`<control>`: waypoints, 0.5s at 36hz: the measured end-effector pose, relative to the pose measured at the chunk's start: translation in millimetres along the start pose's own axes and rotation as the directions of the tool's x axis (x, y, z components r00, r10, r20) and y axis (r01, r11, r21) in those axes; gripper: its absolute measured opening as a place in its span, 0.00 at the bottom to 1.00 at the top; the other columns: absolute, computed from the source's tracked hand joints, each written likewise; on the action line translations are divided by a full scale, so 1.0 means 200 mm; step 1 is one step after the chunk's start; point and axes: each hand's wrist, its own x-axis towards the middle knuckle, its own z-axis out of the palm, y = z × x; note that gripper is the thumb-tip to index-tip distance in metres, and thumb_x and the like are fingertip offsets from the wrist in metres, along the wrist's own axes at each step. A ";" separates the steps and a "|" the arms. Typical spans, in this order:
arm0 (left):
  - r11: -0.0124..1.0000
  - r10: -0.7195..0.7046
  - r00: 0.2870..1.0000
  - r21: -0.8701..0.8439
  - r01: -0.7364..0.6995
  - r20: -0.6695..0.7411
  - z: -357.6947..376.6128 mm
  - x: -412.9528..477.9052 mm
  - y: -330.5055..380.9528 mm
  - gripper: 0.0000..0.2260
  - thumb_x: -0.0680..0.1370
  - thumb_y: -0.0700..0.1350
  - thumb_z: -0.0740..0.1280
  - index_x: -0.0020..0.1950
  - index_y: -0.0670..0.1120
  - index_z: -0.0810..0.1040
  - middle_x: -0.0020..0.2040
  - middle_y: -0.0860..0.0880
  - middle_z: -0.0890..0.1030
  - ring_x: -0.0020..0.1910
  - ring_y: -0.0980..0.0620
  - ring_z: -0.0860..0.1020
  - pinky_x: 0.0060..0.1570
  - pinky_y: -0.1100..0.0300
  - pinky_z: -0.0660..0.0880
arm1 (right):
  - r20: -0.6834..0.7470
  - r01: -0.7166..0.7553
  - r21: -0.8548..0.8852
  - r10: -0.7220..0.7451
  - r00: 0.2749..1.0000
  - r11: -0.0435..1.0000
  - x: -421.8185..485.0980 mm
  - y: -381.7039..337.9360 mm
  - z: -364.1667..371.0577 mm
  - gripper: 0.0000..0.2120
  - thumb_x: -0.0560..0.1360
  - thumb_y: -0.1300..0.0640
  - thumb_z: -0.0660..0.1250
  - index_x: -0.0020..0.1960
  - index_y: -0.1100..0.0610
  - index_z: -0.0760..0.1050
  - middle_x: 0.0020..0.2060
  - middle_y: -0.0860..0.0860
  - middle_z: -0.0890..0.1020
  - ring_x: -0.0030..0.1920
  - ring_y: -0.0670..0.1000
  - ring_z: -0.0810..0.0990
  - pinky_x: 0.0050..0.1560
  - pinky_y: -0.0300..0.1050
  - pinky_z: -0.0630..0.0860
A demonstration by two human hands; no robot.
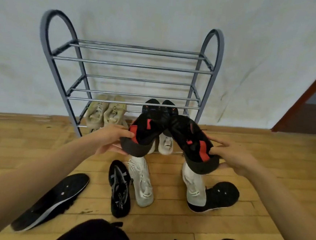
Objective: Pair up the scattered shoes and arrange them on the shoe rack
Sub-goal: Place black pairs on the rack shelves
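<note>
My left hand [109, 139] grips the heel of a black-and-red shoe [145, 132], and my right hand [235, 156] grips the heel of its matching shoe [191, 141]. Both shoes are held up in front of the grey metal shoe rack [131, 65], their toes touching and pointing toward it. On the rack's bottom shelf sit a beige pair [105, 112] at the left and a dark pair [160, 105] at the right, partly hidden behind the held shoes. A white shoe [165, 144] stands just in front of the rack.
On the wooden floor lie two white shoes [141, 183] [193, 187], a black shoe with grey laces [119, 188], a black shoe on its side [52, 200] at the left and another black one [219, 196] at the right. My dark-clothed knees [95, 234] fill the bottom edge.
</note>
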 end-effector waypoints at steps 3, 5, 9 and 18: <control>0.995 0.065 0.998 -0.078 -0.066 -0.019 -0.02 -0.05 0.03 0.07 0.77 0.39 0.66 0.54 0.44 0.79 0.51 0.44 0.82 0.49 0.47 0.81 0.42 0.52 0.82 | -0.014 0.085 0.046 -0.084 0.996 0.995 -0.01 -0.07 0.03 0.25 0.74 0.68 0.63 0.63 0.43 0.71 0.46 0.51 0.81 0.48 0.51 0.80 0.39 0.47 0.80; 0.986 0.102 0.993 -0.129 -0.108 -0.052 -0.04 -0.07 0.06 0.06 0.78 0.39 0.65 0.53 0.45 0.78 0.49 0.45 0.82 0.46 0.49 0.81 0.36 0.57 0.82 | -0.030 0.132 0.083 -0.130 0.991 0.988 0.00 -0.13 0.06 0.26 0.74 0.69 0.63 0.66 0.46 0.72 0.49 0.51 0.82 0.49 0.51 0.80 0.37 0.45 0.79; 0.960 0.125 0.987 -0.237 -0.146 -0.101 -0.11 -0.06 0.09 0.14 0.78 0.38 0.65 0.64 0.43 0.74 0.56 0.42 0.81 0.50 0.46 0.80 0.41 0.53 0.82 | -0.043 0.203 0.180 -0.199 0.979 0.962 0.07 -0.26 0.16 0.26 0.75 0.70 0.63 0.67 0.47 0.71 0.49 0.53 0.82 0.47 0.51 0.81 0.42 0.51 0.81; 0.870 0.096 0.970 -0.455 -0.190 -0.222 -0.33 -0.01 0.10 0.22 0.78 0.31 0.61 0.70 0.45 0.67 0.59 0.44 0.76 0.55 0.40 0.76 0.43 0.39 0.78 | 0.014 0.173 0.383 -0.193 0.981 0.907 0.38 -0.53 0.53 0.30 0.76 0.70 0.62 0.72 0.46 0.66 0.63 0.56 0.76 0.59 0.59 0.76 0.47 0.57 0.79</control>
